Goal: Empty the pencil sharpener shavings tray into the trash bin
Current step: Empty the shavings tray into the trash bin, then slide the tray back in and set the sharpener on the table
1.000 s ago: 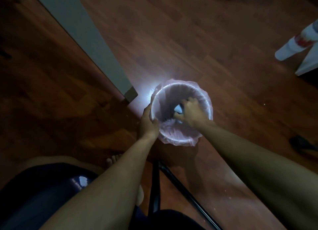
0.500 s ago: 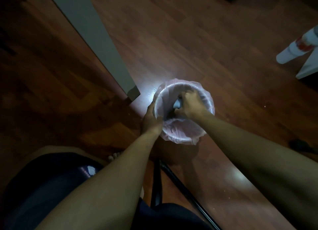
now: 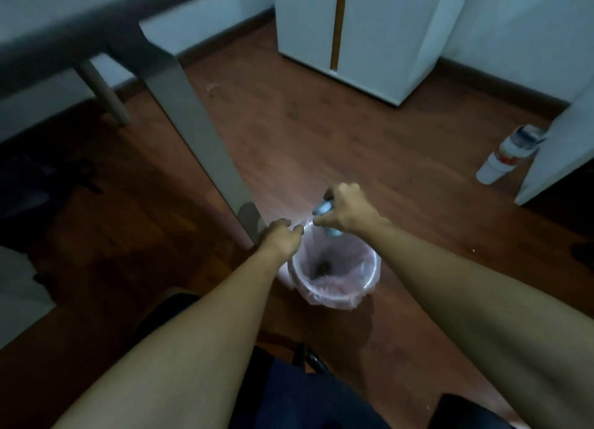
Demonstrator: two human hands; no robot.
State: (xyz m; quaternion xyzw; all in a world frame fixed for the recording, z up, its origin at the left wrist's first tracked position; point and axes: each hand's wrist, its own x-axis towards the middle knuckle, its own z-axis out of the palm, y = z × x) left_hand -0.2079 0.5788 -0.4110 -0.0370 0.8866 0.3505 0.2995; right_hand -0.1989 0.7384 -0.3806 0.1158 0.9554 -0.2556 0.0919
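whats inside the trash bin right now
The trash bin holds a pink liner and a small dark clump at the bottom, likely shavings. The right hand and its light blue tray cover the far rim.

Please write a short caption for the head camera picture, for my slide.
Right hand holds a pale blue tray above the lined bin; left hand at its rim.

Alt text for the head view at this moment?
Right hand holds a pale blue plastic shavings tray above a round bin with pink liner; left hand rests at its rim, on a dark wooden floor.
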